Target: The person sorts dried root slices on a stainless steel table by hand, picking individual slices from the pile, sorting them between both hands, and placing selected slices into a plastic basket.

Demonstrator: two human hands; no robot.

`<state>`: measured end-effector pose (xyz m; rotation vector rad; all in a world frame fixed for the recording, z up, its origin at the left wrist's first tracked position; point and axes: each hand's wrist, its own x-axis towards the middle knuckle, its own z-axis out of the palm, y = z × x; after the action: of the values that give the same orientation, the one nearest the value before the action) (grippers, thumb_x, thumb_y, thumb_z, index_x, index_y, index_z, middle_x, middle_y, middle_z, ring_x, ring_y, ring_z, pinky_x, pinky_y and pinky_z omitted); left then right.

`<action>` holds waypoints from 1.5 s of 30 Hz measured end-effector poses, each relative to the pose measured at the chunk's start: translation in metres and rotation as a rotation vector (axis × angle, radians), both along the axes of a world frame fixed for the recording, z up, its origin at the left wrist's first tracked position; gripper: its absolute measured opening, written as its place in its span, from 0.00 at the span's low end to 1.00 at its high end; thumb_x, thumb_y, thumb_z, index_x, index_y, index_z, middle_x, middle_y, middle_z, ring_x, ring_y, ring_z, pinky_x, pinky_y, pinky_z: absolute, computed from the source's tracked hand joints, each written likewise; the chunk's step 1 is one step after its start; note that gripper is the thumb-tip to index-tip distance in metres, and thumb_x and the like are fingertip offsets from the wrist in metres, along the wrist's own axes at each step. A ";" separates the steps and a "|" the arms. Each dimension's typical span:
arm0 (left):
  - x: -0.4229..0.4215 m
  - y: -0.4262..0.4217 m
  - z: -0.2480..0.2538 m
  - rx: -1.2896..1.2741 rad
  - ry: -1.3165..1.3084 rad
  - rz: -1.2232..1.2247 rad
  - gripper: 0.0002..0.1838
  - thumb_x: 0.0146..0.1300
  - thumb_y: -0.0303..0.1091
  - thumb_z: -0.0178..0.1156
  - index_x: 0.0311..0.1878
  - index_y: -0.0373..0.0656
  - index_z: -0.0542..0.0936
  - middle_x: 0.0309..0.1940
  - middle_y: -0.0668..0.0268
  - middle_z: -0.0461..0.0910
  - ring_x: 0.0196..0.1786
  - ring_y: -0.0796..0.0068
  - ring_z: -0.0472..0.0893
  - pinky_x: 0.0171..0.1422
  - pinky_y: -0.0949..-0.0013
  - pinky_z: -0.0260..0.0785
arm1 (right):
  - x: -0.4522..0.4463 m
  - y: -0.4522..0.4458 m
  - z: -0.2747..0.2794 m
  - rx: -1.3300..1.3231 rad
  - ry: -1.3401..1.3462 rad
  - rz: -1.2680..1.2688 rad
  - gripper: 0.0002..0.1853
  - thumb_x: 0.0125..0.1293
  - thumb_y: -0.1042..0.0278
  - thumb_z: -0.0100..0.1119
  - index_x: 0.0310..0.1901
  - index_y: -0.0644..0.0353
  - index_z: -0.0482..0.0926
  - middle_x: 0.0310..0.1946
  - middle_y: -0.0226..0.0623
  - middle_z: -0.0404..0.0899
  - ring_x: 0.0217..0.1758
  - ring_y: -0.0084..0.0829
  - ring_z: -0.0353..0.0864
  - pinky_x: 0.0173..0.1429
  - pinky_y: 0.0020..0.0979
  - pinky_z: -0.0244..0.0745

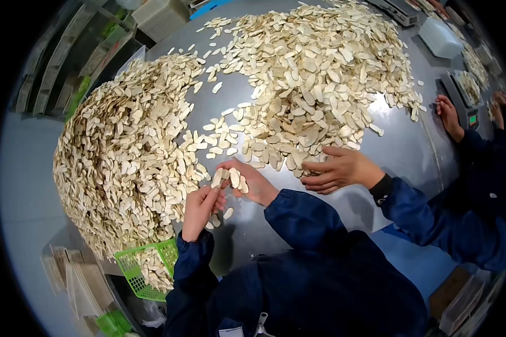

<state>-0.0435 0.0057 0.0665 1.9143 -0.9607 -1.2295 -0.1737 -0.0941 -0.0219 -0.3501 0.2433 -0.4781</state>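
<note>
My left hand (199, 211) is closed, thumb and fingers pinching a pale, oval dried slice (217, 178). Against it, my right hand (255, 184) holds several more dried slices (239, 181) in its curled fingers. Both hands meet just above the metal table (239, 222), close to my body. To their left rises a big heap of the same slices (123, 151); beyond them spreads another large pile (315, 67). A few loose slices (228, 213) lie beside my hands.
A green plastic basket (168, 255) holding slices hangs near the table's left edge. At right, a co-worker's hand (343, 169) reaches to the far pile. Another person's hand (448, 115) is near a scale (461, 98). A white tub (441, 38) stands at the upper right.
</note>
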 end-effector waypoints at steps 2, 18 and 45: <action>-0.006 -0.003 0.003 -0.006 -0.051 -0.082 0.16 0.70 0.38 0.52 0.35 0.34 0.80 0.23 0.67 0.80 0.23 0.83 0.76 0.27 0.79 0.65 | -0.001 0.003 0.001 -0.021 -0.005 0.022 0.16 0.69 0.52 0.53 0.46 0.57 0.75 0.31 0.29 0.76 0.26 0.17 0.73 0.18 0.18 0.57; 0.016 -0.088 -0.047 -0.135 -0.044 -0.064 0.39 0.56 0.32 0.64 0.68 0.34 0.57 0.28 0.64 0.73 0.28 0.79 0.74 0.26 0.75 0.70 | -0.015 0.002 0.017 -0.198 -0.105 0.482 0.08 0.61 0.66 0.58 0.36 0.61 0.74 0.26 0.32 0.74 0.21 0.19 0.69 0.17 0.18 0.54; 0.095 -0.196 -0.075 -0.295 -0.893 -0.203 0.11 0.54 0.30 0.63 0.42 0.39 0.80 0.30 0.56 0.80 0.35 0.55 0.80 0.42 0.61 0.72 | -0.018 -0.011 0.001 -0.254 -0.362 0.569 0.09 0.52 0.69 0.62 0.33 0.64 0.76 0.24 0.35 0.76 0.17 0.18 0.70 0.14 0.17 0.56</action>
<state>0.0510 -0.1905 -0.0084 2.1551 -1.6986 -0.2314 -0.1919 -0.1048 -0.0206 -0.5502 -0.2709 -0.0020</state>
